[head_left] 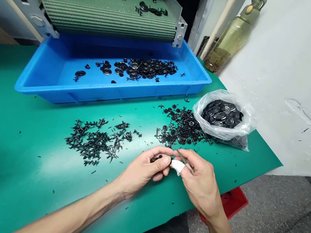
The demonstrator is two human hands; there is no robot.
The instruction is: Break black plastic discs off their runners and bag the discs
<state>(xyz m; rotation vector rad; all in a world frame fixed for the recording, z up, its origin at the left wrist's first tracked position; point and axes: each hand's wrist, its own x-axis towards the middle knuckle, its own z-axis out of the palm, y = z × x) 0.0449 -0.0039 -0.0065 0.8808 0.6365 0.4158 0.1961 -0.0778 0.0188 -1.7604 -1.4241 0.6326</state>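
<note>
The person's left hand (143,172) is clenched in a pinch, holding a small black plastic piece (156,158) between thumb and fingers, low over a green bench mat (17,137). The right hand (201,180) grips a thin dark metal tool (184,160), its tip close beside that piece; from where I stand, I can't make out whether it is a blade or a pick. A white tape wrap (177,167) covers a fingertip where the two hands meet. On the mat ahead of them, a loose heap of black plastic runners (93,142) lies to the left, and a second heap of runners mixed with small black discs (182,127) lies to the right. Beyond these sits a blue plastic tray (58,92) holding scattered round black parts (139,68), right under the end of a green ribbed conveyor belt (107,13). A clear plastic bag (224,134) full of black discs rests at the mat's far right corner, an olive water bottle (231,37) stands behind it, and a red crate (232,203) shows below the mat's edge.
</note>
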